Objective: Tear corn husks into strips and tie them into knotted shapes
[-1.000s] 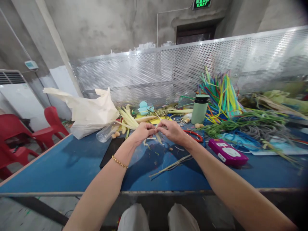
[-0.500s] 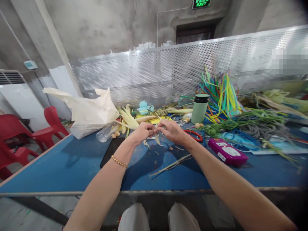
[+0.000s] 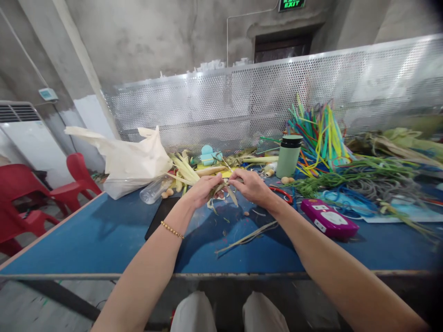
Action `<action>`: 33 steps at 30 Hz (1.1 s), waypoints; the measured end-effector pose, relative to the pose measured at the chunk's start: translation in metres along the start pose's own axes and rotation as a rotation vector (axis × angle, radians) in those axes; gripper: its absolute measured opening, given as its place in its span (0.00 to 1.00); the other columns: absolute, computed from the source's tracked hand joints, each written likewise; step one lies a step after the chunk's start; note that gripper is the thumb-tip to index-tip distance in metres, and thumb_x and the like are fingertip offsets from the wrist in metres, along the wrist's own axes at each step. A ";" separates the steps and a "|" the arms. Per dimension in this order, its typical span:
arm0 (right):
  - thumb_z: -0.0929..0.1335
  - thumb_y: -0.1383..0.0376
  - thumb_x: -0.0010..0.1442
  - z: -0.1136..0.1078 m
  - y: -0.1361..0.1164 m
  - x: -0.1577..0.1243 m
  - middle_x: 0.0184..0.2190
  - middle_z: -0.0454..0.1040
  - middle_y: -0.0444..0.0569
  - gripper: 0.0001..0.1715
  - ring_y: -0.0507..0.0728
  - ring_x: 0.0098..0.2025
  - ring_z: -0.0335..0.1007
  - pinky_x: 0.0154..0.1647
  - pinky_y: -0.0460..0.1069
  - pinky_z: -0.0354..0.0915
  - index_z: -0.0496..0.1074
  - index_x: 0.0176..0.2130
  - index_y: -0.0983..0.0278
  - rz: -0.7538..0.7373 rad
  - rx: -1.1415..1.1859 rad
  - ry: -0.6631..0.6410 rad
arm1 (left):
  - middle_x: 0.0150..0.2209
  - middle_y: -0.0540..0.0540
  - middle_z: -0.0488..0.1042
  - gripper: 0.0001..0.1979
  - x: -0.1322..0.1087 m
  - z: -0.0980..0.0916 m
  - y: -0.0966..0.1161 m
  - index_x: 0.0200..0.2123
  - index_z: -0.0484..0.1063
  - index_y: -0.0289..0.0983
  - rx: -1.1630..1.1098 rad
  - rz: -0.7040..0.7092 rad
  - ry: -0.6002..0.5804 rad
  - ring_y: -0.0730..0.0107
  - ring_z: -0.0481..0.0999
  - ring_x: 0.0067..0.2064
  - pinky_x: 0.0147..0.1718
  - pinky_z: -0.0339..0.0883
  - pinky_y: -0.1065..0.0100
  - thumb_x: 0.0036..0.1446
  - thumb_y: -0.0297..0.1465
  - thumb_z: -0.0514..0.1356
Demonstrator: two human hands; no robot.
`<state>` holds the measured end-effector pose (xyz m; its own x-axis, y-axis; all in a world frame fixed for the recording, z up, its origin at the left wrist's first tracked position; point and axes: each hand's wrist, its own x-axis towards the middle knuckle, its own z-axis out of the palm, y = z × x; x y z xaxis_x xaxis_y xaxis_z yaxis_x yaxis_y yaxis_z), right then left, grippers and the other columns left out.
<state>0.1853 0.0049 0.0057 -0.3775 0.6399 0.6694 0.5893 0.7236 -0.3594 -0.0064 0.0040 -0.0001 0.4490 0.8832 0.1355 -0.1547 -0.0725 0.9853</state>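
Above the middle of the blue table (image 3: 114, 240), my left hand (image 3: 205, 191) has its fingers closed round a small bundle of dried, pale green-brown husk strips (image 3: 231, 193). Close on its right, my right hand (image 3: 249, 186) pinches the upper part of the same strips between thumb and fingers. One loose strip end hangs down between the hands. Small scraps lie beneath them, and thin dry stalks (image 3: 245, 239) rest nearer the front edge. Pale husks (image 3: 187, 168) lie just behind my left hand.
A white bag (image 3: 134, 159), clear bottle (image 3: 152, 191) and black phone (image 3: 161, 214) are on the left. To the right are a green cup (image 3: 289, 159), red-handled tool (image 3: 285, 193), purple box (image 3: 328, 219), cords (image 3: 374, 177) and colourful strips (image 3: 321, 136).
My left hand has turned and opened up a little, showing more of the husk bundle. My right hand has shifted slightly up and away, and the hanging strip has swung right.
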 end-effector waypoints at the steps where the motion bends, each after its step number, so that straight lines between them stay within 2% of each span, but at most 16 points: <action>1: 0.67 0.67 0.60 0.001 0.001 0.000 0.27 0.74 0.46 0.06 0.53 0.30 0.66 0.34 0.47 0.58 0.72 0.31 0.64 -0.001 0.001 0.003 | 0.30 0.43 0.74 0.18 0.000 0.000 0.000 0.31 0.75 0.31 0.042 0.013 -0.007 0.74 0.70 0.26 0.27 0.59 0.69 0.54 0.42 0.68; 4: 0.67 0.67 0.60 0.003 0.003 -0.001 0.29 0.76 0.48 0.05 0.54 0.32 0.69 0.36 0.48 0.59 0.72 0.32 0.64 -0.016 0.007 0.004 | 0.27 0.45 0.73 0.13 -0.001 0.001 0.000 0.27 0.75 0.30 0.165 0.070 0.007 0.76 0.68 0.25 0.27 0.58 0.69 0.50 0.35 0.69; 10: 0.66 0.69 0.61 0.006 0.003 -0.001 0.31 0.77 0.50 0.05 0.56 0.35 0.70 0.37 0.49 0.59 0.72 0.33 0.65 -0.063 -0.036 -0.025 | 0.22 0.47 0.70 0.08 -0.003 0.004 0.002 0.22 0.72 0.32 0.321 0.126 0.017 0.76 0.66 0.24 0.27 0.58 0.69 0.51 0.28 0.63; 17: 0.65 0.69 0.61 0.003 0.000 -0.001 0.31 0.77 0.51 0.06 0.56 0.33 0.69 0.37 0.49 0.58 0.72 0.33 0.65 -0.086 -0.073 -0.053 | 0.21 0.48 0.68 0.05 -0.002 0.003 0.001 0.20 0.71 0.32 0.305 0.104 0.039 0.77 0.64 0.23 0.26 0.56 0.69 0.47 0.23 0.60; 27: 0.66 0.69 0.62 0.003 0.004 -0.001 0.31 0.77 0.50 0.06 0.56 0.34 0.70 0.38 0.49 0.58 0.73 0.33 0.65 -0.080 -0.071 -0.069 | 0.20 0.47 0.69 0.05 -0.002 0.001 0.003 0.21 0.73 0.32 0.274 0.097 0.030 0.78 0.64 0.22 0.24 0.55 0.70 0.47 0.24 0.62; 29: 0.66 0.67 0.62 -0.001 0.005 -0.001 0.34 0.78 0.52 0.06 0.57 0.38 0.70 0.41 0.50 0.58 0.74 0.35 0.65 -0.081 -0.142 -0.022 | 0.22 0.46 0.71 0.05 0.000 0.000 0.001 0.21 0.74 0.31 0.210 0.075 0.049 0.78 0.65 0.22 0.24 0.56 0.70 0.48 0.25 0.64; 31: 0.67 0.65 0.63 -0.006 0.005 -0.001 0.39 0.78 0.55 0.08 0.60 0.43 0.69 0.44 0.52 0.57 0.76 0.38 0.65 -0.055 -0.246 0.111 | 0.22 0.46 0.71 0.06 0.002 -0.002 -0.002 0.23 0.74 0.31 0.144 0.050 0.088 0.78 0.65 0.21 0.23 0.56 0.71 0.49 0.27 0.66; 33: 0.66 0.61 0.64 -0.008 0.003 0.000 0.39 0.77 0.56 0.12 0.60 0.42 0.68 0.42 0.52 0.57 0.76 0.37 0.65 0.013 -0.286 0.215 | 0.22 0.47 0.71 0.08 0.003 -0.003 -0.003 0.24 0.74 0.31 0.098 0.050 0.132 0.78 0.66 0.21 0.23 0.56 0.71 0.49 0.29 0.67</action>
<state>0.1928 0.0046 0.0102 -0.2277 0.5571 0.7986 0.7806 0.5948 -0.1923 -0.0071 0.0084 -0.0033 0.3226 0.9300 0.1759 -0.0840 -0.1570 0.9840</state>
